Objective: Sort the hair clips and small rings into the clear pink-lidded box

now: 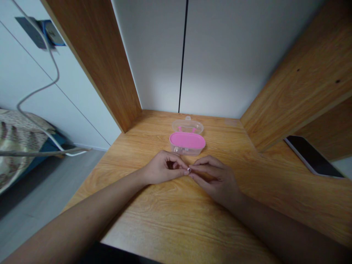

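Above the wooden desk (165,220), my left hand (163,168) and my right hand (218,179) meet fingertip to fingertip. Between them is a tiny pale pink and dark object (189,170), too small to name. My left thumb and forefinger pinch it from one side, and my right thumb and fingers close on it from the other. Just beyond the hands sits a small clear plastic box with a pink inner tray (187,140). Its transparent lid (187,125) is tipped back, away from me. My left hand partly covers the box's front.
A dark-screened phone (313,156) lies at the right. White panels (214,55) close off the back, with wooden boards (96,55) at either side. To the left, a white cable (52,84) hangs near a patterned cloth (22,146).
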Action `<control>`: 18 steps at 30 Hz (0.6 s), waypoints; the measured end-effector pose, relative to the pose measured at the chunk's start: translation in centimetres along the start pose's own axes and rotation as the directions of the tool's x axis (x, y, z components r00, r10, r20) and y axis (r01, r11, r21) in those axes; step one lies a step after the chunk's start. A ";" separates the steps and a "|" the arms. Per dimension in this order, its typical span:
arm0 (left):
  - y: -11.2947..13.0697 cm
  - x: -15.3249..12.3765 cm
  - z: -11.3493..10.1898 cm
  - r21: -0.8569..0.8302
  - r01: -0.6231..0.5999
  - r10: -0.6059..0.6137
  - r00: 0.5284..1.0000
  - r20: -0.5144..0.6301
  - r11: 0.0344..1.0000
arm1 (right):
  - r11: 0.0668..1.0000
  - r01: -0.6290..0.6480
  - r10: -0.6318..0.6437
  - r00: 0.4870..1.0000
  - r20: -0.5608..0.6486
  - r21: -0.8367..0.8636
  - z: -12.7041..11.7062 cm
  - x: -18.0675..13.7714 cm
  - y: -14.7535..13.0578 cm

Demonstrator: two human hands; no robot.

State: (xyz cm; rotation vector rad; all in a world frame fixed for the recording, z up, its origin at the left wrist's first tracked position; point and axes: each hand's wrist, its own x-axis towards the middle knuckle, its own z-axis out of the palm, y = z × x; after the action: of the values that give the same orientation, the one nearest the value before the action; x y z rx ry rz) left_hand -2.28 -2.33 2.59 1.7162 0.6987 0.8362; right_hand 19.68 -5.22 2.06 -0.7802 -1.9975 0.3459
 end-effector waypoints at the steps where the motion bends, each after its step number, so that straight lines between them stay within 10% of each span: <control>1: 0.0 0.0 0.0 0.000 -0.002 0.002 1.000 0.004 1.000 | 1.000 0.006 -0.006 1.000 0.007 -0.001 0.0 -0.1 0.0; 18: 0.1 0.0 0.0 -0.036 -0.039 0.040 0.998 0.042 0.999 | 0.998 0.062 -0.062 0.998 0.002 0.001 -0.1 -0.1 -0.1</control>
State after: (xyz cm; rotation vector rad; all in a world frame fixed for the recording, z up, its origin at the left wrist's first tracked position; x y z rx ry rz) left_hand -2.31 -2.38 2.69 1.7159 0.6197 0.8325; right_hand 19.73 -5.37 2.11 -0.7163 -2.0188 0.3113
